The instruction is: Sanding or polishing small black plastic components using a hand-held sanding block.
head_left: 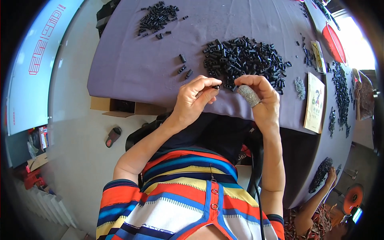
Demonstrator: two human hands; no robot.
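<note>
My left hand [195,99] pinches a small black cylindrical piece [216,87] between thumb and fingers, just over the table's near edge. A little to the right, my right hand [262,98] has its fingers curled toward the thumb, which wears a grey fabric finger cover [249,96]. Whatever its fingertips hold, if anything, is too small to make out. Right beyond both hands lies a large pile of short black tubular pieces [246,58]. Several similar loose pieces [182,58] lie to its left.
A smaller pile of black pieces [158,18] lies far left on the grey tablecloth [120,60]. At right are small silvery parts [299,88], a booklet [315,103] and a red basin [334,42]. Another person's hand [331,176] touches a dark pile. A cardboard box [116,107] stands below the table.
</note>
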